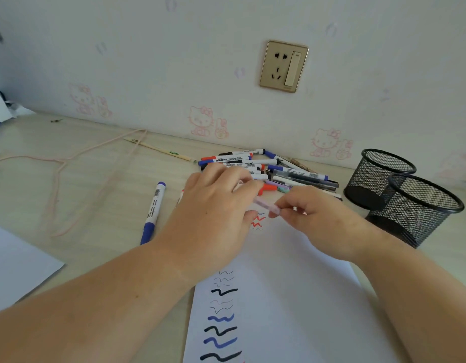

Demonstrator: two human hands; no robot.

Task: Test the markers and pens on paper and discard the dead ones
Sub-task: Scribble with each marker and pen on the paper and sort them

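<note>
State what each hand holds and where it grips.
Both hands share one pale pink pen: the right hand pinches its near end, the left hand the far end. Whether either end is a cap cannot be told.

A pale pink pen (266,205) lies level above the scribbled white paper (292,297), before the marker pile (266,169).

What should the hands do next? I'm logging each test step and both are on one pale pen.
Probably pull the cap off and scribble: both the left hand and the right hand pinch the pale pink pen above the white paper sheet, beside its last red squiggles.
</note>
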